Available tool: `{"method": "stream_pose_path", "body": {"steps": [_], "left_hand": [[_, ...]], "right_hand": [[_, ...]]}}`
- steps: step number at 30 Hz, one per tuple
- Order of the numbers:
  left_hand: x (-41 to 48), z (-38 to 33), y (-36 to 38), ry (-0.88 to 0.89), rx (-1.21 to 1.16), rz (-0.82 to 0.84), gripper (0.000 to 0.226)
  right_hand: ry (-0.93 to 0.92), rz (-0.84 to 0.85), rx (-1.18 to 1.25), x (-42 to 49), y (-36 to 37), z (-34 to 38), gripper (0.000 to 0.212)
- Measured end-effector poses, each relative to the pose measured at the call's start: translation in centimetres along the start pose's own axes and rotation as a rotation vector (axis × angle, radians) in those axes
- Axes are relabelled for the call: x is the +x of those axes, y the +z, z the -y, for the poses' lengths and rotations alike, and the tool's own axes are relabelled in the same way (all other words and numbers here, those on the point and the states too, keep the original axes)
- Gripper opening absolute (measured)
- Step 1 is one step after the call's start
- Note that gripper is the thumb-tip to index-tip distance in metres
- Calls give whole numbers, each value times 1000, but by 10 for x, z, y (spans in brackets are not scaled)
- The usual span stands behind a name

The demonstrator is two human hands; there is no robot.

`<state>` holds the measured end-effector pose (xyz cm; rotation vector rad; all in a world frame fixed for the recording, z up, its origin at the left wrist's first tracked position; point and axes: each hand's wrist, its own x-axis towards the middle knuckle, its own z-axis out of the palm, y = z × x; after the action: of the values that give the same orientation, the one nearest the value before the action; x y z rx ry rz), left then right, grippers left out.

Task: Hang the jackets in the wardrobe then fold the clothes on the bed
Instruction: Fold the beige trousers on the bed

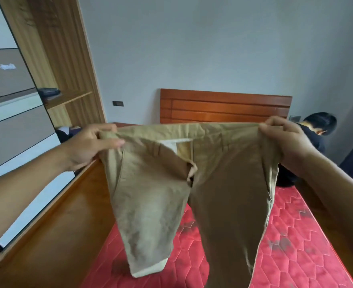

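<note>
Above the red bed (296, 256) we hold the khaki trousers (223, 183) spread by the waistband, left hand (92, 142) and right hand (285, 140) each pinching one end, legs dangling: the folding step, we judge, next calling for leg laid on leg; wardrobe (67, 65) far left.

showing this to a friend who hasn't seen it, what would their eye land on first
The khaki trousers fill the middle of the view, stretched by the waistband between the left hand and the right hand. Under them lies the bright red quilted mattress, with a reddish wooden headboard behind against the pale wall.
</note>
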<state>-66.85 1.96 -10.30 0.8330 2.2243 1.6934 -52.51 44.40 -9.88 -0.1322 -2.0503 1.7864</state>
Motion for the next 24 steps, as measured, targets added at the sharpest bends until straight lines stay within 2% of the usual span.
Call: {"method": "stream_pose_path", "body": {"steps": [2, 3, 5, 6, 9, 13, 15, 17, 19, 22, 23, 24], "left_hand": [[18, -7, -7, -38, -206, -46, 28], [27, -5, -8, -74, -201, -54, 27], [39, 4, -7, -163, -67, -78, 60], [43, 8, -6, -189, -4, -86, 63], [47, 19, 4, -210, 86, -78, 29], [42, 28, 17, -325, 36, -100, 41], [36, 27, 38, -371, 13, -111, 39], [33, 22, 73, -354, -64, -115, 37], [35, 14, 115, -283, -148, -78, 30], [36, 4, 156, -223, -122, -16, 18], [35, 3, 160, -197, -103, 12, 21], [32, 4, 162, -165, -89, 53, 34]], "right_hand": [[37, -70, 86, 14, -2, 10, 32], [60, -84, 52, 21, 0, 10, 33], [124, -71, -82, 28, 4, 0, 31], [156, -64, -124, 29, 5, -8, 30], [206, -88, -144, 21, 7, -26, 29], [276, -169, -224, 12, 13, -36, 31], [313, -218, -231, 5, 26, -42, 36], [365, -187, -141, -3, 52, -44, 32], [409, -66, -3, -16, 89, -38, 28], [395, 43, 93, -31, 127, -33, 16], [399, 52, 114, -34, 130, -30, 16], [418, 54, 163, -36, 128, -27, 19]]}}
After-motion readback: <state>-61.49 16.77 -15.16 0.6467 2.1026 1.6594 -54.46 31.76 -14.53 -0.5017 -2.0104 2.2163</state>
